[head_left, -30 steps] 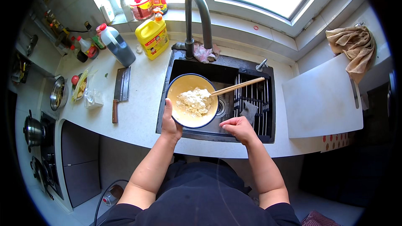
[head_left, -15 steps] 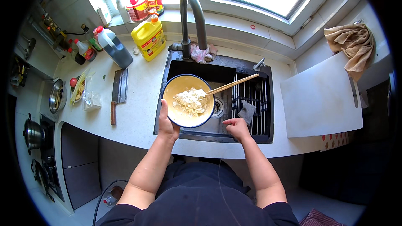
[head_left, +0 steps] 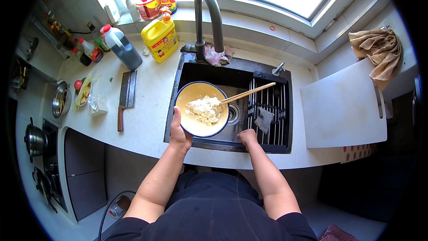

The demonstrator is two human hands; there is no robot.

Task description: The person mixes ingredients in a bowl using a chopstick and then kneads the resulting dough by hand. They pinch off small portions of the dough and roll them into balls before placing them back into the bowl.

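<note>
My left hand [head_left: 180,135] grips the left side of a yellow enamel bowl [head_left: 191,90] with a dark blue rim, its thumb against the rim. The bowl is over the left part of the black sink [head_left: 214,72]. A pale, lumpy mixture like floury dough [head_left: 204,110] lies inside it. A pair of wooden chopsticks [head_left: 252,92] leans out over the bowl's right rim. My right hand [head_left: 247,137], fingers curled in, is over the sink's front side, apart from the bowl. Nothing shows in it. A grey cloth [head_left: 264,120] hangs on the drying rack [head_left: 280,107] nearby.
Behind the sink stands a curved faucet [head_left: 209,18]. A cleaver [head_left: 128,93] lies on the counter at left, near a yellow jug [head_left: 160,40] and a large dark-filled bottle [head_left: 122,49]. A white cutting board [head_left: 341,107] occupies the right side.
My right hand has drawn slightly left and down, and its extended index finger has curled in. The bowl stays in my left hand; the whole view has shifted a little.
</note>
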